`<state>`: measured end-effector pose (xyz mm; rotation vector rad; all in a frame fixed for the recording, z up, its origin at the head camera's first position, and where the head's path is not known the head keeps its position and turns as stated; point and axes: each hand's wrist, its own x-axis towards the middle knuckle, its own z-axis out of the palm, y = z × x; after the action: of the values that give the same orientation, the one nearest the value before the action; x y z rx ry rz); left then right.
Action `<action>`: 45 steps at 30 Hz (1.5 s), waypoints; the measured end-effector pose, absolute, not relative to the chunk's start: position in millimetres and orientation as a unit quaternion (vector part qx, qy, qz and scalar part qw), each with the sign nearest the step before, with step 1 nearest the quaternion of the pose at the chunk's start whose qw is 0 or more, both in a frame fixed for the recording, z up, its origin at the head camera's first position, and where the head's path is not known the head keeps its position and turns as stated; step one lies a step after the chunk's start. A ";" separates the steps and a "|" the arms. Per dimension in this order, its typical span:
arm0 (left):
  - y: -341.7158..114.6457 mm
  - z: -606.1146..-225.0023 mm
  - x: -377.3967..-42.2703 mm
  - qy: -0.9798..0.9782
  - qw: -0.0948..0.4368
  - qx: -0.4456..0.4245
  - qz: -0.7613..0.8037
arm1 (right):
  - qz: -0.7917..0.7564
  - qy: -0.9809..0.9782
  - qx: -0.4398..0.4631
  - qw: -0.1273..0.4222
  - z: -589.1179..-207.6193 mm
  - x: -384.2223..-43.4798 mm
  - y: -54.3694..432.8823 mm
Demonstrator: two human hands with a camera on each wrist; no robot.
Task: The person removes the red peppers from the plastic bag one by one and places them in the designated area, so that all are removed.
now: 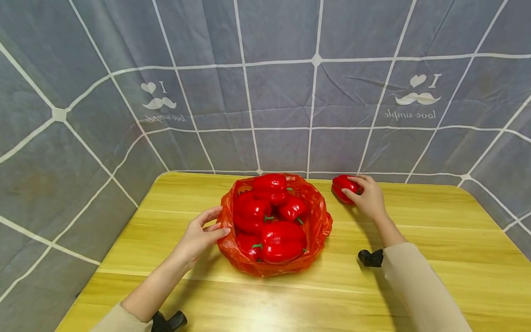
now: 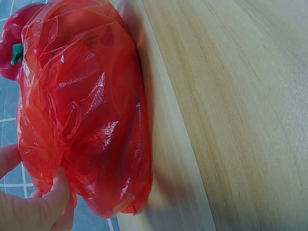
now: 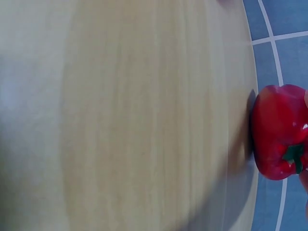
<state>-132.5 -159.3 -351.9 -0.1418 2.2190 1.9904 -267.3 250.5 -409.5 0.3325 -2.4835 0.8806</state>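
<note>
A red plastic bag (image 1: 249, 266) stands on the table with its mouth spread wide, holding several red bell peppers (image 1: 283, 244) with green stems. My left hand (image 1: 200, 237) pinches the bag's left rim between thumb and fingers; in the left wrist view the bag's side (image 2: 103, 120) looks crumpled around that grip. To the right of the bag, near the table's back edge, my right hand (image 1: 370, 199) grips a single red bell pepper (image 1: 342, 188). In the right wrist view this bell pepper (image 3: 275, 130) shows its green stem, while most of the hand lies outside the frame.
The wooden table (image 1: 431, 230) extends to both sides and in front of the bag. Behind it hangs a grey cloth (image 1: 282, 101) with white grid lines, which also encloses the left and right sides. Black wrist mounts (image 1: 370, 258) sit at both sleeves.
</note>
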 end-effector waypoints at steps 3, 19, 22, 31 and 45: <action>-159.2 -352.0 -132.4 0.741 0.079 -0.050 0.665 | 0.326 -0.908 0.121 0.234 -409.0 -269.5 250.2; -158.0 -352.4 -132.5 0.743 0.083 -0.048 0.663 | 0.310 -0.920 0.156 0.180 -392.8 -265.7 257.0; -158.2 -351.8 -134.0 0.744 0.085 -0.051 0.661 | 0.320 -0.918 0.166 0.164 -383.1 -261.8 260.6; -156.6 -351.0 -136.7 0.742 0.086 -0.047 0.663 | 0.386 -0.889 0.210 0.133 -343.2 -232.2 255.5; -158.9 -351.6 -136.7 0.730 0.091 -0.060 0.674 | 0.387 -0.812 0.421 0.119 -339.1 -167.2 202.0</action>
<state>-136.7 -158.9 -351.6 -0.1774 2.1703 2.0028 -167.2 202.0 -339.1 1.2305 -2.3746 1.1303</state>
